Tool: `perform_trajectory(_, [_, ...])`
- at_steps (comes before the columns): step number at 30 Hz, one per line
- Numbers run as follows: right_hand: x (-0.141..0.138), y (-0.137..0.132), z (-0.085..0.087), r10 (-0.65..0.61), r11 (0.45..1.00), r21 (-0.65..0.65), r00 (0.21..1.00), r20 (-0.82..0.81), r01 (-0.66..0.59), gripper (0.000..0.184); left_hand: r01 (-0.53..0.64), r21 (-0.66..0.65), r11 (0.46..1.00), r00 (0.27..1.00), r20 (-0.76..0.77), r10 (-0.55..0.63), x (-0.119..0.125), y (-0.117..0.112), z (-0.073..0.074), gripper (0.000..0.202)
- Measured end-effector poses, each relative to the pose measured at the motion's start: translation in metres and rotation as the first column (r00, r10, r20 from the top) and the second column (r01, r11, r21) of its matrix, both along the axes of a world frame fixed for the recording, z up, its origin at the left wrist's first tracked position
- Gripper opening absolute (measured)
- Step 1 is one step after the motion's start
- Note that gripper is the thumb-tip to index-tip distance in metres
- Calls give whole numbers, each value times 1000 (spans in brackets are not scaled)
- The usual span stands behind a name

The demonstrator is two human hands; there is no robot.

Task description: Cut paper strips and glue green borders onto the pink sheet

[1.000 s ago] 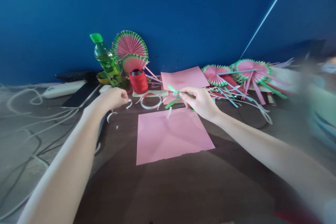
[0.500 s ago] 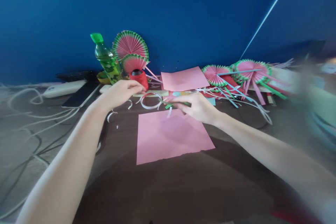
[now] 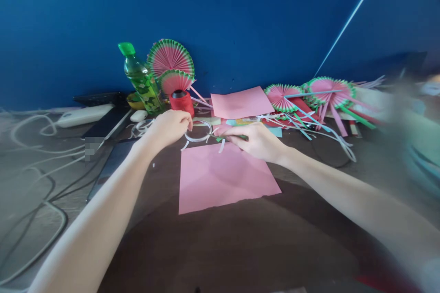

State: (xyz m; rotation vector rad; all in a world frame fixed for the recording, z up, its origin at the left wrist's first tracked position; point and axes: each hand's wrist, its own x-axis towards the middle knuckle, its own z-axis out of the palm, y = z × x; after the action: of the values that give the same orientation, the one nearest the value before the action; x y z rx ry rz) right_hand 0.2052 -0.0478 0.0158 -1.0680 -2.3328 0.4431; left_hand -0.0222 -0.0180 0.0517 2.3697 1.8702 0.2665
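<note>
My left hand (image 3: 168, 129) is closed, fingertips pinched together just left of a roll of white tape (image 3: 198, 139). Whatever lies between those fingers is too small or hidden to make out. A short white strip (image 3: 184, 146) lies below them. My right hand (image 3: 263, 143) is closed around a thin green object (image 3: 243, 137), mostly covered by the fingers; its fingertips come close to the roll's right side. Below both hands a pink sheet of paper (image 3: 227, 181) lies flat on the dark table, a small white strip (image 3: 222, 146) at its top edge.
A red spool (image 3: 181, 104), a green-capped bottle (image 3: 140, 80) and pleated pink-and-green paper fans (image 3: 171, 59) stand against the blue wall. Another pink sheet (image 3: 242, 103) leans behind. More fans (image 3: 330, 91) and paper strips lie right; cables (image 3: 62, 210) and a dark flat device (image 3: 112, 167) left.
My left hand has moved down slightly from in front of the red spool, fingers more curled, its forearm shifting right and uncovering the dark device. The right hand stays nearly still.
</note>
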Motion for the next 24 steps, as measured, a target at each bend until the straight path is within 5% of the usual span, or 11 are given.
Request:
perform_trajectory(8, [0,2,1,-47,995,-86,999,-12,46,27,17,-290,957,979,-188,-74,-6,7,-17,18])
perform_trajectory(14, [2,6,1,-86,982,-174,995,-54,75,26,-137,-86,987,932,-350,99,-23,13,-26,16])
perform_trajectory(17, [3,10,-2,-81,974,-216,996,-46,70,23,44,-57,997,986,-161,-53,-13,9,-22,22])
perform_trajectory(20, [4,14,-7,-104,974,-202,995,6,103,20,412,-249,877,911,105,-398,10,0,-20,31])
perform_trajectory(22, [4,16,-9,-117,973,-195,991,59,126,19,510,-324,797,860,157,-486,23,-6,-22,39])
perform_trajectory(24, [4,15,-9,-121,974,-179,986,115,140,18,537,-321,780,841,133,-525,29,-9,-27,41])
